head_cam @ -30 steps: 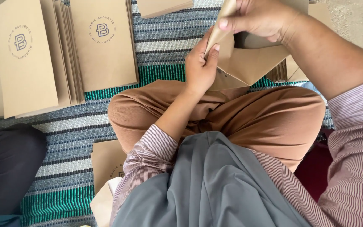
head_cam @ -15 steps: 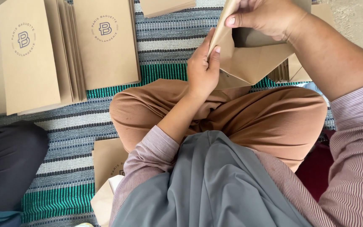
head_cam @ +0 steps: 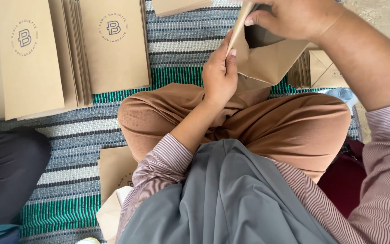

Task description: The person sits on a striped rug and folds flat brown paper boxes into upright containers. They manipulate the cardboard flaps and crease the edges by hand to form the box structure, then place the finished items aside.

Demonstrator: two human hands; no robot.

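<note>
paper bag [head_cam: 267, 61]: brown, mouth partly open, held up above the crossed legs [head_cam: 271, 126], over the striped mat [head_cam: 181, 45]. left hand [head_cam: 220, 74]: fingers clamped on the bag's left edge. right hand [head_cam: 294, 18]: thumb and fingers pinched shut on the bag's top fold. flat bags [head_cam: 113, 45]: stacked rows on the mat, left of the held bag. folded stack [head_cam: 317, 70]: just right of the bag. loose bag [head_cam: 116, 167]: below the left knee
</note>
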